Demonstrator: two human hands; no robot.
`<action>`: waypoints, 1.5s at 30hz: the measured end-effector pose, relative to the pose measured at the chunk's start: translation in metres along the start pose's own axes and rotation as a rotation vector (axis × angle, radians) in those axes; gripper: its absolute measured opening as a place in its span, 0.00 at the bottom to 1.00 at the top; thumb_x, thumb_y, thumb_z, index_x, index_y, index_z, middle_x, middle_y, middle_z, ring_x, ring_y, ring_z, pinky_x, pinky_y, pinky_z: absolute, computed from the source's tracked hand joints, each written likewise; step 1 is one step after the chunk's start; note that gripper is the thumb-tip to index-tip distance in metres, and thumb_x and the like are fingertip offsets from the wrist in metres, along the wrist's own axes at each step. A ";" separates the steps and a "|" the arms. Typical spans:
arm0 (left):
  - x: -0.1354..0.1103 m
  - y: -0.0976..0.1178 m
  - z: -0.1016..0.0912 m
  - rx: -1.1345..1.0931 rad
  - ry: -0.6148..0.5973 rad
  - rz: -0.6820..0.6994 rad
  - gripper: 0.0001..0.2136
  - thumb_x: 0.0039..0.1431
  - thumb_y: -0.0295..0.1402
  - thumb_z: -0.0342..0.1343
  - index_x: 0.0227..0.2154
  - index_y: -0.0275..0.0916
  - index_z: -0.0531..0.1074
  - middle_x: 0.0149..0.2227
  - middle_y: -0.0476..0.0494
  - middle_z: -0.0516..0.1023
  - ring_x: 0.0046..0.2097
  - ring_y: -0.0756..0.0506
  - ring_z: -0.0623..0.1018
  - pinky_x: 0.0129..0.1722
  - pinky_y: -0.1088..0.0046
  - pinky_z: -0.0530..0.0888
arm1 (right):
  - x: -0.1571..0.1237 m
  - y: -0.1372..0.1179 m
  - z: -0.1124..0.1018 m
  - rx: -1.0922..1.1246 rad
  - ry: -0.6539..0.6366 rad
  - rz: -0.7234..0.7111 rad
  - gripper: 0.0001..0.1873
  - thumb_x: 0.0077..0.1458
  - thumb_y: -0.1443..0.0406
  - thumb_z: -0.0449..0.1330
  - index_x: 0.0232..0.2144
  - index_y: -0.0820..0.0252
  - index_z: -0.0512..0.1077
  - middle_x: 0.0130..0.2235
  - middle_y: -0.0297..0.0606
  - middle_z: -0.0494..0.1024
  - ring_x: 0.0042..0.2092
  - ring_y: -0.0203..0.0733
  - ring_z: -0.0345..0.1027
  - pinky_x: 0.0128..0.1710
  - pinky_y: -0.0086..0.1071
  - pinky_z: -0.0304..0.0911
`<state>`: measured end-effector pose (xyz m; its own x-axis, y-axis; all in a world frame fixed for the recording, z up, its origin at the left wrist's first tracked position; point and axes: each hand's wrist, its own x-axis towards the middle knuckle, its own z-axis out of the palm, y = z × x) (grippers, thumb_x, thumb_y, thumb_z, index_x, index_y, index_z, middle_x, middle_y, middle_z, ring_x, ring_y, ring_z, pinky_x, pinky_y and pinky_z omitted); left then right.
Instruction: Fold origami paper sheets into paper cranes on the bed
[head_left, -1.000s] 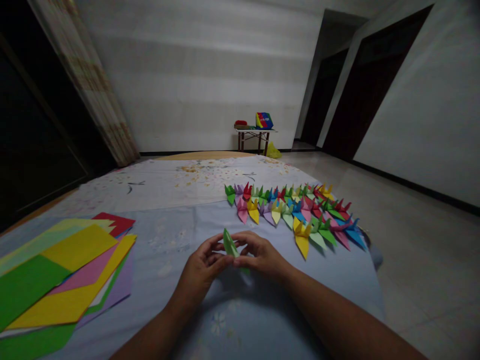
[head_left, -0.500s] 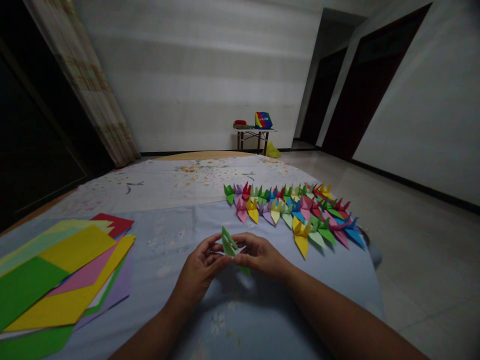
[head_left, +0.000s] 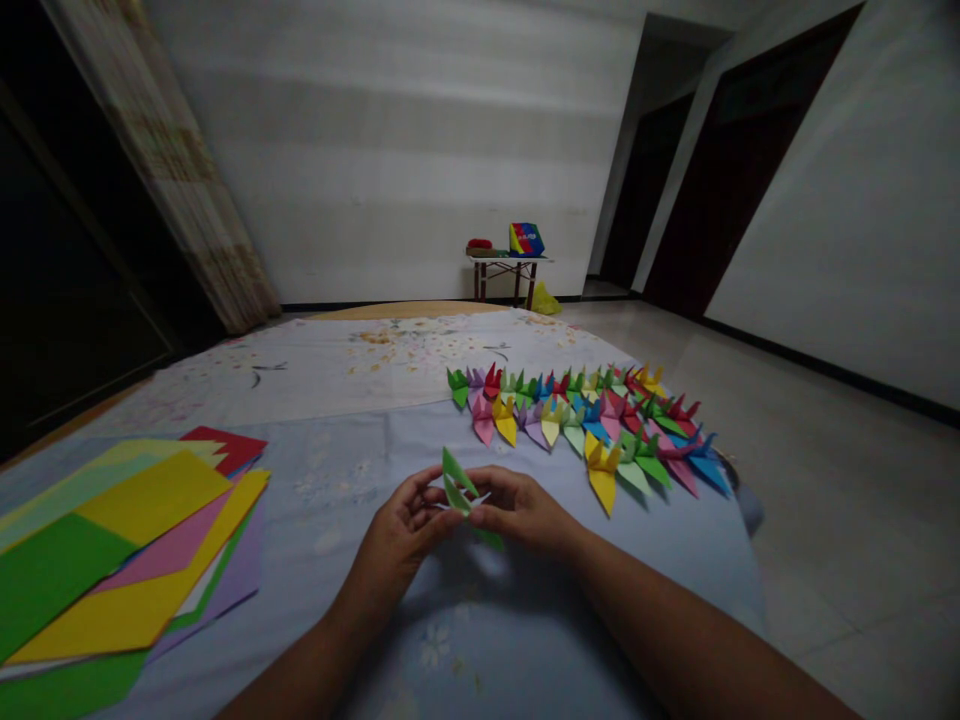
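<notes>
A partly folded piece of green origami paper (head_left: 457, 483) is held up just above the tablecloth, its pointed flaps spread apart and its pale inner side showing. My left hand (head_left: 411, 522) pinches it from the left between thumb and fingers. From the other side my right hand (head_left: 517, 508) grips it, thumb pressed near the middle; some fingertips are hidden behind the paper. Rows of folded paper cranes (head_left: 601, 472) in many colours stand to the right of my hands.
Loose sheets of coloured paper (head_left: 161, 500) lie in an overlapping pile at the left. A pale blue floral tablecloth (head_left: 330, 590) covers the table. Beyond it, a small table (head_left: 510, 262) by the wall carries a colourful box (head_left: 526, 239). A yellow bag (head_left: 545, 299) sits beside that table.
The green paper's flaps have opened wider, and its upper point has tipped slightly up and left. Both hands stay in nearly the same place, still holding it.
</notes>
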<state>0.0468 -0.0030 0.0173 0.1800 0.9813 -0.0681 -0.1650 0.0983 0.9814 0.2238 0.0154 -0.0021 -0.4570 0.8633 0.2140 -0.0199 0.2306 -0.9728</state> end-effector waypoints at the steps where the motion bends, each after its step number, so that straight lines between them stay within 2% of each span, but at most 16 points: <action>1: 0.000 0.000 0.000 0.000 -0.002 -0.007 0.27 0.40 0.36 0.66 0.46 0.37 0.66 0.34 0.44 0.76 0.36 0.44 0.77 0.40 0.68 0.70 | 0.000 0.000 0.000 0.022 -0.007 0.006 0.25 0.46 0.54 0.63 0.46 0.59 0.69 0.43 0.42 0.72 0.41 0.41 0.67 0.39 0.34 0.63; 6: 0.000 0.000 -0.002 0.023 -0.013 -0.016 0.26 0.43 0.37 0.64 0.47 0.38 0.64 0.35 0.44 0.76 0.35 0.45 0.77 0.38 0.70 0.70 | 0.000 0.000 0.001 0.130 -0.053 0.005 0.25 0.47 0.53 0.61 0.46 0.59 0.69 0.39 0.41 0.73 0.38 0.39 0.68 0.39 0.34 0.63; 13: 0.001 -0.003 -0.001 0.061 -0.010 0.014 0.27 0.41 0.36 0.65 0.46 0.38 0.64 0.34 0.47 0.74 0.34 0.47 0.77 0.34 0.73 0.71 | 0.001 -0.001 0.001 0.032 0.011 0.023 0.27 0.39 0.54 0.67 0.42 0.59 0.72 0.38 0.39 0.74 0.35 0.38 0.67 0.35 0.32 0.62; 18: 0.000 -0.005 -0.001 0.054 -0.030 0.022 0.26 0.44 0.35 0.64 0.47 0.38 0.62 0.35 0.45 0.74 0.36 0.45 0.77 0.37 0.71 0.72 | 0.002 -0.001 0.001 0.055 0.016 0.039 0.29 0.37 0.53 0.67 0.42 0.60 0.72 0.39 0.40 0.73 0.36 0.39 0.67 0.36 0.33 0.62; 27: 0.003 -0.008 -0.003 0.058 -0.063 0.026 0.26 0.46 0.37 0.62 0.47 0.38 0.60 0.36 0.44 0.73 0.36 0.46 0.76 0.37 0.71 0.71 | 0.002 0.004 0.001 0.177 -0.046 0.030 0.25 0.45 0.55 0.63 0.44 0.62 0.69 0.39 0.42 0.73 0.37 0.39 0.69 0.41 0.37 0.63; 36: 0.003 -0.009 -0.002 0.061 -0.056 0.018 0.27 0.45 0.37 0.63 0.47 0.38 0.60 0.37 0.44 0.73 0.36 0.45 0.76 0.37 0.69 0.71 | 0.001 0.000 0.001 0.193 -0.048 0.020 0.25 0.46 0.55 0.63 0.43 0.63 0.70 0.39 0.43 0.74 0.37 0.40 0.69 0.42 0.38 0.62; 45: 0.001 -0.006 -0.001 0.057 -0.043 0.023 0.25 0.45 0.38 0.62 0.46 0.38 0.62 0.34 0.47 0.72 0.32 0.48 0.75 0.34 0.71 0.71 | 0.000 -0.003 0.002 0.212 -0.058 0.027 0.22 0.48 0.55 0.62 0.43 0.63 0.70 0.38 0.41 0.74 0.37 0.39 0.68 0.40 0.36 0.63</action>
<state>0.0472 -0.0028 0.0117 0.2189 0.9750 -0.0385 -0.1139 0.0648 0.9914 0.2224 0.0141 0.0010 -0.5101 0.8393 0.1881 -0.1905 0.1031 -0.9763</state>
